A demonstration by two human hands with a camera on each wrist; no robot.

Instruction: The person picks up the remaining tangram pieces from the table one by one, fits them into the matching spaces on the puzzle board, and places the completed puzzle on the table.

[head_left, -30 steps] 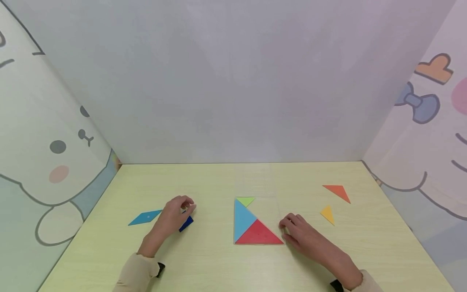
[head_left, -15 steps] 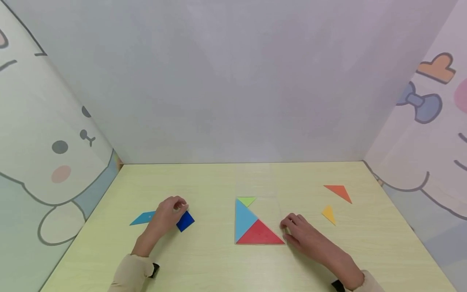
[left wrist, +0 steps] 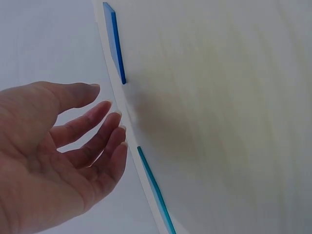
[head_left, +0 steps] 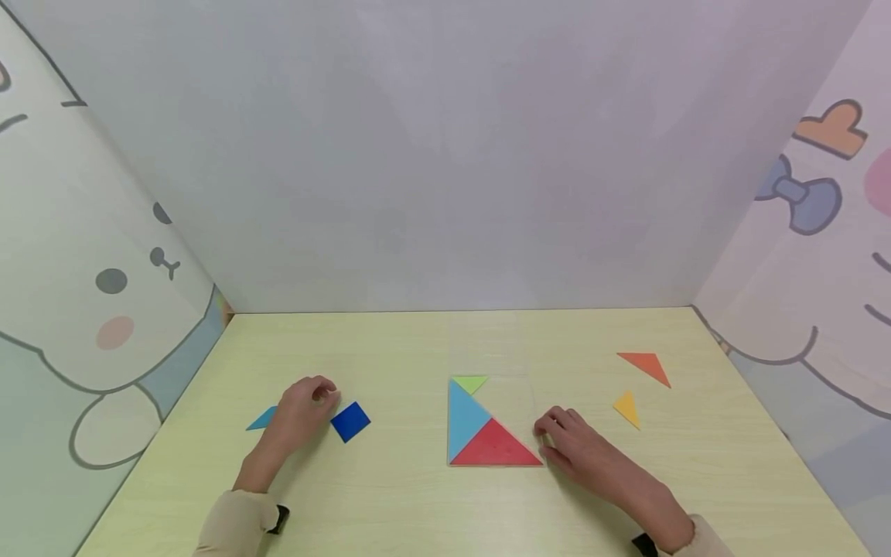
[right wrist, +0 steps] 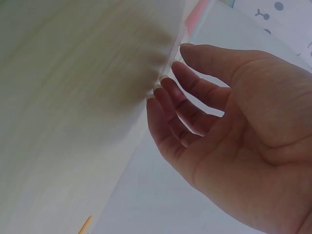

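My left hand [head_left: 298,414], fingers loosely bent and holding nothing, hovers over the light blue parallelogram tile [head_left: 261,419] and hides part of it. Just right of its fingertips a dark blue square tile [head_left: 351,422] lies on the table. The left wrist view shows a gap between the thumb and fingers, with the square [left wrist: 116,46] beyond. My right hand [head_left: 581,449] rests with bent fingers at the right edge of a clear tray [head_left: 513,402]. In the tray lie a light blue triangle [head_left: 465,418], a red triangle [head_left: 496,449] and a small green triangle [head_left: 469,384].
An orange triangle [head_left: 647,367] and a small yellow triangle [head_left: 629,408] lie on the pale wooden table [head_left: 418,518], to the right of the tray. A plain wall [head_left: 445,155] rises behind the table, and panels with cartoon animals flank both sides.
My left hand has moved left, away from the dark blue square and over the parallelogram, so the square now shows whole. My right hand has stayed by the tray.
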